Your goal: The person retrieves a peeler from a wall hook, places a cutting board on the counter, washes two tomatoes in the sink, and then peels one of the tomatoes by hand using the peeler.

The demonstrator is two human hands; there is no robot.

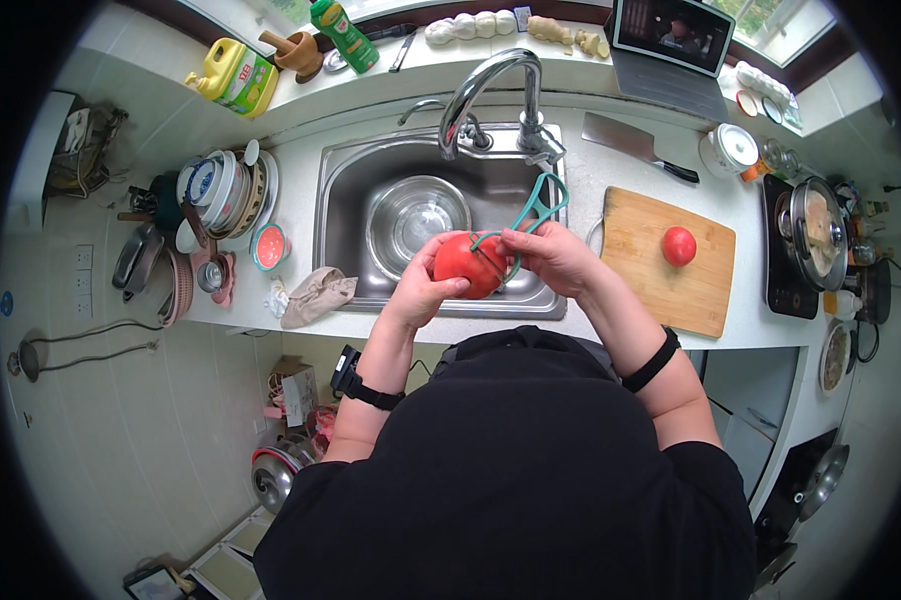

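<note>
My left hand [425, 283] holds a large red tomato [465, 268] over the front edge of the stainless steel sink [334, 217]. In my right hand [552, 255] is a green-handled peeler [534, 206], its blade end against the tomato's right side. The exact contact is partly hidden by the fingers. A round metal basin [413, 217] stands inside the sink behind my hands. To the right, a smaller tomato [679, 247] rests on a wooden cutting board [638, 292].
A cleaver [630, 141] lies behind the board. The chrome faucet [488, 71] arches over the sink's back. Stacked dishes [229, 195], a red-lined bowl [270, 247] and a cloth [319, 298] are at left. A lidded pan [818, 232] sits on a cooktop at right.
</note>
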